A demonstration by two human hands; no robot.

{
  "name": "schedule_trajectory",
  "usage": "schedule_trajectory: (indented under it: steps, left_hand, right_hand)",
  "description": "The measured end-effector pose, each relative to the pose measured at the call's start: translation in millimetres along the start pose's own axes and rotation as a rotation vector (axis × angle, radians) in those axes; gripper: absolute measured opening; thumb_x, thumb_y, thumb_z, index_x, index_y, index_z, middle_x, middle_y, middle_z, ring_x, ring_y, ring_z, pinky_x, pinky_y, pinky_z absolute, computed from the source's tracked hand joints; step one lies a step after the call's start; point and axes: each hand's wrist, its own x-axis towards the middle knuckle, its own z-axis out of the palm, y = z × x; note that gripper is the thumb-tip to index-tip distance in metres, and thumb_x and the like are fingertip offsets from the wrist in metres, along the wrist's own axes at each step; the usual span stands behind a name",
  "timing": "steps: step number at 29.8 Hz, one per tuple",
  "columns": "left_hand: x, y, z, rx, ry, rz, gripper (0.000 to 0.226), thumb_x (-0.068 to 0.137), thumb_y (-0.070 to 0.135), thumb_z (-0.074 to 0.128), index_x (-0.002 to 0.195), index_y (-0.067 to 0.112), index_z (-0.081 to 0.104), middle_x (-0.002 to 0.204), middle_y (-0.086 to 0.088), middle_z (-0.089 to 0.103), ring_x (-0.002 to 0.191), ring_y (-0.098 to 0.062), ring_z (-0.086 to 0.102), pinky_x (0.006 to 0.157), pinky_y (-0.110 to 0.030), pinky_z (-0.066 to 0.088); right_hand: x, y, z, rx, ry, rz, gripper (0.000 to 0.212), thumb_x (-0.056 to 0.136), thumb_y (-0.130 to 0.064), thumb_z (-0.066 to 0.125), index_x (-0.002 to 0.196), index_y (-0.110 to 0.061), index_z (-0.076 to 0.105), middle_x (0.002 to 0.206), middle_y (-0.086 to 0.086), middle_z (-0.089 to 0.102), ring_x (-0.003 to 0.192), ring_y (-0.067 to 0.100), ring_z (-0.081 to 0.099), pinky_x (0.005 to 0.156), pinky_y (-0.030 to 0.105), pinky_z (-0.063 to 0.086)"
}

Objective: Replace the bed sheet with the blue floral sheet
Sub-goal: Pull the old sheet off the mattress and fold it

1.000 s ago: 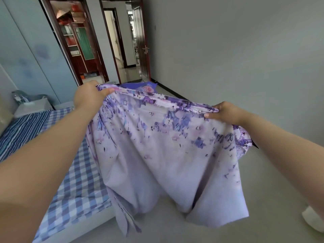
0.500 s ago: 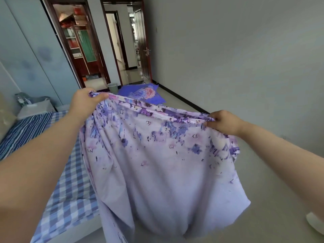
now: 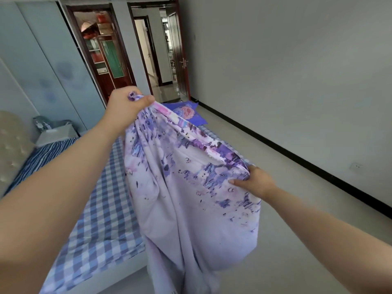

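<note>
— How is the floral sheet (image 3: 191, 198) seen?

— A pale lilac cloth is seen, printed with blue and purple flowers and a few pink ones; the print is densest along the top hem, and the lower part is almost plain. It is held up in the air beside the bed (image 3: 101, 209), hanging in loose folds from one hand to the other.

— And how is it held?

— A bunched corner is gripped in the left hand (image 3: 125, 109), which is raised high, with a tuft of cloth poking out above the curled fingers. The hem is pinched lower down by the right hand (image 3: 254, 183), the thumb laid across the front of the cloth.

— Where is it in relation to the bed?

— It is hung over the bed's near corner, above the checked sheet (image 3: 106, 225) spread on the mattress. A blue cushion (image 3: 186, 113) with a pink flower is seen just behind the top hem.

— What is hidden?

— The sheet's bottom edge is cut off by the frame. The right fingers are covered by the cloth. The foot of the bed is masked by the hanging folds.
</note>
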Motion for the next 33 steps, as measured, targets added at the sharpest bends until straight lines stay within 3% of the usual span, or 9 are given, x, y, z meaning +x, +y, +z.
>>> schedule_trajectory:
  steps: [5, 10, 15, 17, 19, 21, 23, 26, 33]
  left_hand:
    - [4.9, 4.0, -10.2, 0.025, 0.065, -0.039, 0.038, 0.085, 0.029, 0.070, 0.059, 0.020, 0.045, 0.045, 0.012, 0.042, 0.038, 0.001, 0.035, 0.046, -0.016, 0.028]
    - [-3.0, -12.9, -16.0, 0.068, 0.157, -0.109, 0.046, 0.086, 0.027, 0.069, 0.056, 0.018, 0.036, 0.055, 0.000, 0.031, 0.042, -0.001, 0.030, 0.041, -0.012, 0.024]
    - [-3.0, -20.4, -17.4, 0.058, 0.154, -0.129, 0.046, 0.085, 0.029, 0.069, 0.056, 0.018, 0.036, 0.053, 0.002, 0.032, 0.046, -0.003, 0.028, 0.042, -0.013, 0.024]
    - [-2.6, -20.1, -16.5, 0.065, 0.125, -0.112, 0.046, 0.086, 0.025, 0.069, 0.056, 0.017, 0.035, 0.049, 0.005, 0.033, 0.040, -0.002, 0.029, 0.041, -0.012, 0.024]
    - [-1.8, -20.9, -18.1, 0.111, 0.096, -0.104, 0.042, 0.086, 0.024, 0.069, 0.057, 0.015, 0.039, 0.053, 0.001, 0.034, 0.043, -0.004, 0.032, 0.044, -0.014, 0.026]
    - [-2.2, -22.3, -21.7, 0.186, 0.045, -0.111, 0.038, 0.085, 0.028, 0.069, 0.062, 0.009, 0.046, 0.056, -0.002, 0.036, 0.049, -0.007, 0.033, 0.047, -0.020, 0.028]
    - [-5.8, -23.7, -23.2, 0.255, -0.028, -0.143, 0.035, 0.084, 0.029, 0.069, 0.067, 0.004, 0.051, 0.057, -0.002, 0.039, 0.048, -0.006, 0.036, 0.047, -0.021, 0.029]
    - [-15.0, -26.7, -22.7, 0.329, -0.130, -0.158, 0.035, 0.083, 0.028, 0.071, 0.072, 0.000, 0.053, 0.058, -0.004, 0.038, 0.052, -0.014, 0.033, 0.049, -0.027, 0.025]
    - [-20.6, -62.8, -35.7, 0.455, -0.139, -0.214, 0.049, 0.072, 0.045, 0.076, 0.065, 0.008, 0.045, 0.056, -0.007, 0.040, 0.055, -0.021, 0.037, 0.054, -0.030, 0.024]
  right_hand:
    - [-5.2, 6.2, 26.5, 0.181, 0.340, -0.233, 0.038, 0.086, -0.050, 0.035, 0.075, -0.016, 0.049, 0.071, -0.001, 0.049, 0.068, 0.026, 0.050, 0.060, 0.034, 0.037]
    - [-12.3, -0.6, 26.9, 0.224, 0.343, -0.527, 0.033, 0.090, -0.040, 0.037, 0.067, -0.019, 0.045, 0.063, -0.005, 0.044, 0.057, 0.017, 0.041, 0.062, 0.027, 0.029]
    - [-16.4, -5.2, 19.2, 0.422, -0.237, -0.158, 0.059, 0.084, -0.059, 0.057, 0.062, -0.006, 0.046, 0.062, 0.011, 0.049, 0.058, 0.022, 0.046, 0.064, 0.034, 0.040]
    - [-23.8, -9.1, 12.1, 0.404, -0.500, -0.053, 0.074, 0.076, -0.073, 0.053, 0.094, -0.002, 0.064, 0.102, 0.014, 0.068, 0.093, 0.030, 0.063, 0.091, 0.038, 0.047]
    - [-31.4, -12.9, 4.4, 0.303, -0.606, -0.024, 0.066, 0.088, -0.062, 0.048, 0.132, -0.013, 0.053, 0.138, -0.001, 0.049, 0.130, 0.022, 0.045, 0.110, 0.030, 0.030]
    - [-28.5, -11.9, -4.8, 0.216, -0.525, -0.044, 0.059, 0.093, -0.054, 0.046, 0.129, -0.009, 0.055, 0.138, 0.003, 0.050, 0.130, 0.022, 0.045, 0.107, 0.029, 0.031]
    - [-15.4, -10.3, -15.3, 0.215, -0.281, -0.018, 0.051, 0.090, -0.049, 0.056, 0.095, 0.001, 0.067, 0.099, 0.018, 0.066, 0.097, 0.030, 0.061, 0.085, 0.031, 0.045]
    - [0.7, -4.5, -32.8, 0.253, 0.203, -0.016, 0.044, 0.086, -0.036, 0.067, 0.057, -0.007, 0.051, 0.062, 0.009, 0.046, 0.065, 0.027, 0.047, 0.057, 0.032, 0.033]
    - [1.1, -4.6, -54.4, -0.028, 0.361, -0.397, 0.025, 0.088, -0.032, 0.064, 0.088, -0.009, 0.057, 0.078, 0.004, 0.051, 0.072, 0.029, 0.054, 0.063, 0.028, 0.032]
